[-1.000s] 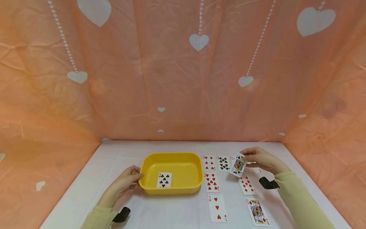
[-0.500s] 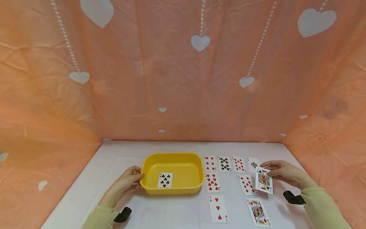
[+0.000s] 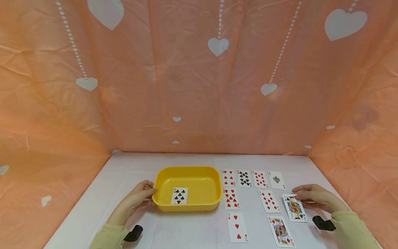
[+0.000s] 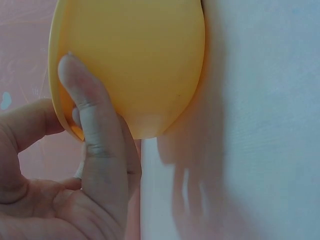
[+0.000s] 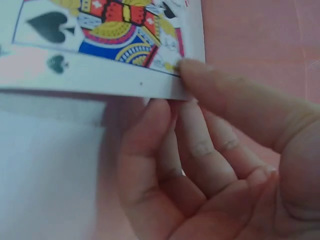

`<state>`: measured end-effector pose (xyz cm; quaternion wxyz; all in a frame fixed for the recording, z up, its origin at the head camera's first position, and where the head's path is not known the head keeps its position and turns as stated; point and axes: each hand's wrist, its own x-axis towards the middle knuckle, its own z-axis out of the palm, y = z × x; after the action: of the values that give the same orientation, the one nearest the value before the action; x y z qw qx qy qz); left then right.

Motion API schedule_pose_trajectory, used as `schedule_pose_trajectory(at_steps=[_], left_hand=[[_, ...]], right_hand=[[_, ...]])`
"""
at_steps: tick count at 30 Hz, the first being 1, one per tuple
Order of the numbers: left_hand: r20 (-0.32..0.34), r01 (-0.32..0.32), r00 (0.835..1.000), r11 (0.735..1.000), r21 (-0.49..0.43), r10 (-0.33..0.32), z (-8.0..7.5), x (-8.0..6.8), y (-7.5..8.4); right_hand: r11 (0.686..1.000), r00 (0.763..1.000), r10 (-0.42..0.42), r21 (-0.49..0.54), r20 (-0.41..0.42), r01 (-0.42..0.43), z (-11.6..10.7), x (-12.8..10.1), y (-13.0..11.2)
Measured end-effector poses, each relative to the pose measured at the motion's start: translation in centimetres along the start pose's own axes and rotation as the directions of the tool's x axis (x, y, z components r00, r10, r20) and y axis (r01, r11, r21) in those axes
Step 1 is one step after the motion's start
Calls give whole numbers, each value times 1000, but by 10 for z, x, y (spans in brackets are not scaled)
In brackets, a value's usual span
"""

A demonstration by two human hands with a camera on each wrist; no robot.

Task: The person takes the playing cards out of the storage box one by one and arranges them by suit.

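A yellow tub stands on the white table with one club card lying face up inside. My left hand grips its left rim; in the left wrist view the thumb and fingers clamp the rim of the tub. At the right, my right hand pinches a spade court card by its far edge, low over the table. The right wrist view shows the thumb on top of the card and the fingers curled beneath it.
Face-up cards lie right of the tub: a back row ending in the ace of spades, a heart card and a diamond card behind a three of hearts and a red court card. Orange heart-print curtains enclose the table.
My right hand has carried the spade court card from above the back row rightward and down, close to the table beside the diamond card. The left hand has stayed on the tub.
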<state>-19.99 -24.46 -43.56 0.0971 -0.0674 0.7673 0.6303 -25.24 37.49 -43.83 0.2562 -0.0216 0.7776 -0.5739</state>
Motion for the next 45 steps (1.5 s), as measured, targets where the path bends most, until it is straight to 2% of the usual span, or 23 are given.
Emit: schedule_pose_trajectory(at_steps=[2, 6, 9, 17, 22, 24, 30, 40, 45], left_hand=[[4, 3, 1000, 1000, 0, -3, 0, 0, 0], [1, 7, 1000, 1000, 4, -7, 0, 0, 1], [8, 0, 1000, 1000, -3, 0, 0, 0, 1], [15, -6, 1000, 1000, -14, 6, -1, 1, -1], [58, -33, 998, 999, -35, 35, -3, 2, 0], [50, -25, 998, 999, -31, 27, -3, 1, 0], [-7, 8, 1000, 1000, -7, -8, 0, 0, 0], [-9, 12, 1000, 1000, -26, -13, 0, 1, -2], [-22, 23, 999, 1000, -9, -24, 0, 1, -2]], right_hand=[[1000, 1000, -11, 5, 7, 11, 0, 1, 0], [995, 994, -97, -9, 53, 97, -1, 5, 3], [991, 991, -130, -29, 34, 131, -1, 8, 5], [997, 987, -74, -35, -142, 69, 4, 15, 6], [997, 971, -64, -51, -231, 54, 9, 20, 6], [996, 964, -68, -71, -258, 51, 13, 20, 5], [995, 958, -83, -75, -276, 64, 18, 19, 2], [984, 945, -152, -138, -289, 116, 21, 20, 3], [983, 941, -142, -155, -308, 97, 21, 18, 0]])
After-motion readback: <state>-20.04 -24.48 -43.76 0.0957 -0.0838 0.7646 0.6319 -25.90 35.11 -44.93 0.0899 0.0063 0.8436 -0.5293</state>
